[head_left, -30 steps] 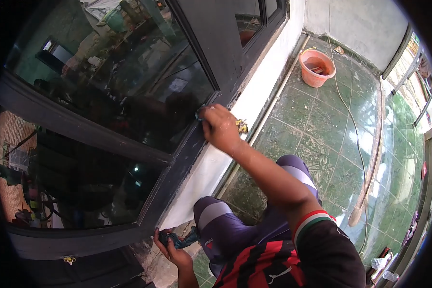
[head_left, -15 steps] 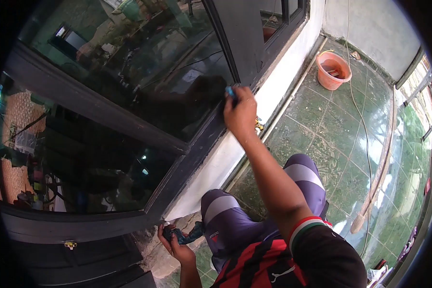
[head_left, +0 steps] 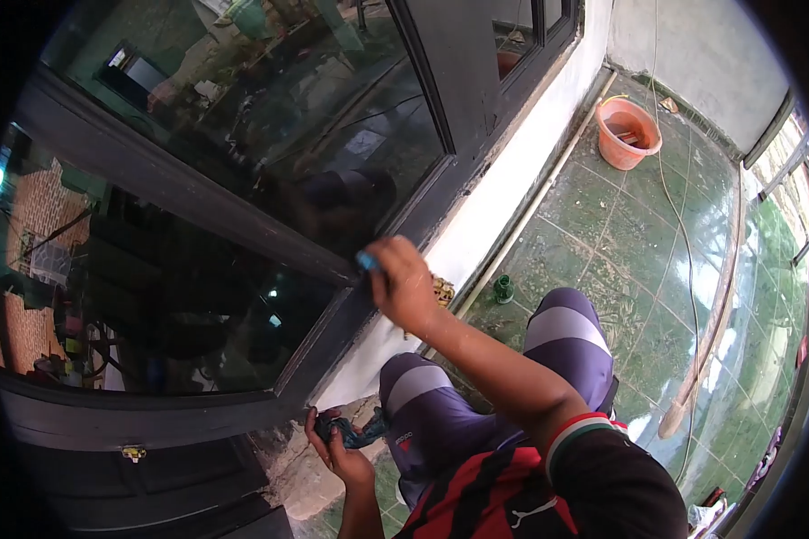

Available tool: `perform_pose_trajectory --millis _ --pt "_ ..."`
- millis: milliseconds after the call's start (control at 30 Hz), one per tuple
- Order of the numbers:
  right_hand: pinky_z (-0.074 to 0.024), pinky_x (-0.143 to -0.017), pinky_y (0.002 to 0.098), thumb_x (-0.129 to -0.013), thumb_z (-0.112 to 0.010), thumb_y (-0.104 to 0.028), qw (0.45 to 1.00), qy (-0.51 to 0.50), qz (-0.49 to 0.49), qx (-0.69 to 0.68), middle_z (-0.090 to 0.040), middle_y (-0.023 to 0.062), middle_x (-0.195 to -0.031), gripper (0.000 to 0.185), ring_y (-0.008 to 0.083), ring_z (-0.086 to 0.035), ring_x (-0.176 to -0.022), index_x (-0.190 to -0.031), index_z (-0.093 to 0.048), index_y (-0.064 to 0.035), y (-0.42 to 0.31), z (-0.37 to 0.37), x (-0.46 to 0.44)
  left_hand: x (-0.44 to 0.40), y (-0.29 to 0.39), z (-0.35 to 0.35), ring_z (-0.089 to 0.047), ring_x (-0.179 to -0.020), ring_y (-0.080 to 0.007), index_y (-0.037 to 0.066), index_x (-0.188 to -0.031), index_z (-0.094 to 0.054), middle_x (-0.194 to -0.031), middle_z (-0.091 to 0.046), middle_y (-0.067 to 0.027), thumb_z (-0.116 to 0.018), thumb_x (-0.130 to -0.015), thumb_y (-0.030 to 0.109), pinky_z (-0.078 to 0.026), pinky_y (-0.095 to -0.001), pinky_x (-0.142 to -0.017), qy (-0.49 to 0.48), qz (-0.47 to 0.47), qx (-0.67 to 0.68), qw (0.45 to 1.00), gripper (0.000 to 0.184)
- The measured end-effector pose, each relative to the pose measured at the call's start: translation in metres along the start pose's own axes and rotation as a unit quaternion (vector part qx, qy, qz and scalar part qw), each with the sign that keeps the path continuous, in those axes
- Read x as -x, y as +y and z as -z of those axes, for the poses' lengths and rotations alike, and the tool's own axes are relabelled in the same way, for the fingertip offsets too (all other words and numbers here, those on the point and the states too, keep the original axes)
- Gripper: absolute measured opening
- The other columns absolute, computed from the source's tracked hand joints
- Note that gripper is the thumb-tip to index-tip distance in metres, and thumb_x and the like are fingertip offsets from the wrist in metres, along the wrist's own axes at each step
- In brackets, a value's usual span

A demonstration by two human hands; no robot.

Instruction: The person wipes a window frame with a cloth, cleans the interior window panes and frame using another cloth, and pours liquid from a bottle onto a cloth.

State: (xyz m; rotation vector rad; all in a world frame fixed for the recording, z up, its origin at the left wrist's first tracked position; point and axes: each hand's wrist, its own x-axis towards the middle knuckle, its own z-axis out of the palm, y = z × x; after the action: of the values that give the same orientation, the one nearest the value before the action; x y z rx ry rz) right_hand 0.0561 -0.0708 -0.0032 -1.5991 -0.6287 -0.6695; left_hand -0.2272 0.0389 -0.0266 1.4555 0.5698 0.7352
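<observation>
My right hand (head_left: pixel 403 283) is closed round a small blue thing (head_left: pixel 367 261), too small to name, at the lower corner of a dark window pane (head_left: pixel 351 202). It lies over the dark frame (head_left: pixel 319 346). Lower down, my left hand (head_left: pixel 342 460) holds a crumpled dark green cloth (head_left: pixel 360 435) beside my knee, near the wall's broken base. Just right of my right wrist, a yellowish object (head_left: pixel 442 291) shows partly against the white wall (head_left: pixel 485 193).
An orange bucket (head_left: pixel 626 135) stands on the green tiled floor (head_left: pixel 575 242) at the back. A green glass jar (head_left: pixel 503 289) is near my knees. A pale pipe (head_left: pixel 544 193) runs along the wall, and a cable (head_left: pixel 683 242) crosses the tiles.
My right hand has moved down and left along the frame from its place half a second ago. The green jar is now visible beyond my forearm. My left hand keeps the cloth.
</observation>
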Motion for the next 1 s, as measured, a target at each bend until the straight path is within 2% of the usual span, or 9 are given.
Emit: perform_pose_trajectory --millis 33,300,400,500,633,767,867,900,1000 --pt "-0.0530 -0.083 0.0446 -0.075 -0.069 0.009 0.999 -0.033 0.021 -0.009 -0.062 0.0197 -0.105 0.034 0.0399 -0.062 -0.096 -0.108 -0.066 0.0014 -0.003 0.003 0.002 0.001 0.001 0.000 -0.055 -0.099 -0.0188 0.008 -0.147 -0.043 -0.121 -0.059 -0.0129 -0.046 -0.097 0.012 -0.050 -0.0323 -0.074 0.005 0.002 -0.005 1.000 0.051" --pt "-0.0519 -0.081 0.0442 -0.069 -0.069 0.011 0.998 0.019 0.050 0.031 -0.061 0.0192 -0.107 0.041 0.0382 -0.061 -0.093 -0.109 -0.064 0.0018 0.002 -0.004 0.002 0.006 0.002 0.003 -0.055 -0.103 -0.0194 0.008 -0.147 -0.043 -0.120 -0.059 -0.0122 -0.046 -0.096 0.011 -0.050 -0.0332 -0.074 0.009 -0.004 -0.013 1.000 0.051" --pt "-0.0517 -0.080 0.0442 -0.068 -0.069 0.010 0.996 0.031 0.082 0.025 -0.061 0.0187 -0.107 0.042 0.0380 -0.060 -0.092 -0.109 -0.064 0.0016 0.001 -0.002 -0.013 0.006 0.002 0.002 -0.056 -0.085 -0.0184 0.006 -0.149 -0.039 -0.117 -0.058 -0.0128 -0.047 -0.095 0.013 -0.050 -0.0314 -0.075 0.020 -0.010 -0.026 0.999 0.055" --pt "-0.0513 -0.079 0.0439 -0.068 -0.069 0.010 0.994 0.067 0.079 0.011 -0.060 0.0186 -0.107 0.042 0.0379 -0.060 -0.092 -0.109 -0.064 0.0016 0.000 -0.010 -0.015 0.006 0.008 -0.001 -0.056 -0.085 -0.0182 0.005 -0.149 -0.039 -0.117 -0.058 -0.0123 -0.047 -0.095 0.013 -0.050 -0.0315 -0.075 0.030 0.023 -0.028 0.999 0.055" --pt "-0.0506 -0.078 0.0447 -0.071 -0.068 0.010 0.997 -0.007 0.070 0.032 -0.060 0.0188 -0.104 0.037 0.0389 -0.060 -0.091 -0.106 -0.064 0.0011 0.011 0.002 0.000 0.003 0.001 0.003 -0.055 -0.086 -0.0181 0.005 -0.148 -0.039 -0.117 -0.058 -0.0116 -0.049 -0.095 0.014 -0.049 -0.0316 -0.075 0.012 -0.009 -0.023 1.000 0.055" --pt "-0.0506 -0.080 0.0460 -0.072 -0.068 0.010 0.997 0.073 0.003 0.011 -0.061 0.0203 -0.103 0.033 0.0418 -0.060 -0.092 -0.104 -0.065 0.0016 0.006 -0.001 -0.019 0.004 -0.001 0.008 -0.056 -0.091 -0.0185 0.006 -0.148 -0.041 -0.117 -0.059 -0.0116 -0.048 -0.096 0.012 -0.050 -0.0320 -0.074 0.020 -0.003 -0.027 0.999 0.053" --pt "-0.0510 -0.080 0.0462 -0.072 -0.068 0.010 0.994 0.085 -0.064 0.006 -0.061 0.0199 -0.101 0.033 0.0420 -0.060 -0.091 -0.104 -0.065 0.0020 0.000 -0.012 -0.005 0.008 -0.002 0.015 -0.057 -0.093 -0.0189 0.006 -0.148 -0.041 -0.118 -0.059 -0.0119 -0.047 -0.096 0.011 -0.051 -0.0322 -0.074 0.018 -0.002 -0.021 1.000 0.053" --pt "-0.0516 -0.079 0.0456 -0.072 -0.071 0.008 0.998 0.047 -0.026 0.016 -0.061 0.0197 -0.099 0.031 0.0411 -0.061 -0.090 -0.102 -0.066 0.0017 -0.004 -0.008 -0.001 0.007 -0.003 0.016 -0.057 -0.094 -0.0189 0.006 -0.148 -0.041 -0.118 -0.059 -0.0120 -0.047 -0.096 0.011 -0.051 -0.0322 -0.074 0.014 -0.004 -0.016 1.000 0.053" --pt "-0.0522 -0.077 0.0448 -0.071 -0.072 0.007 1.000 -0.021 -0.018 0.008 -0.061 0.0192 -0.098 0.030 0.0395 -0.061 -0.089 -0.100 -0.066 0.0013 -0.007 0.000 0.000 0.005 -0.007 0.017 -0.057 -0.094 -0.0192 0.006 -0.149 -0.041 -0.119 -0.059 -0.0123 -0.047 -0.096 0.011 -0.051 -0.0321 -0.074 0.003 0.000 -0.024 1.000 0.053"
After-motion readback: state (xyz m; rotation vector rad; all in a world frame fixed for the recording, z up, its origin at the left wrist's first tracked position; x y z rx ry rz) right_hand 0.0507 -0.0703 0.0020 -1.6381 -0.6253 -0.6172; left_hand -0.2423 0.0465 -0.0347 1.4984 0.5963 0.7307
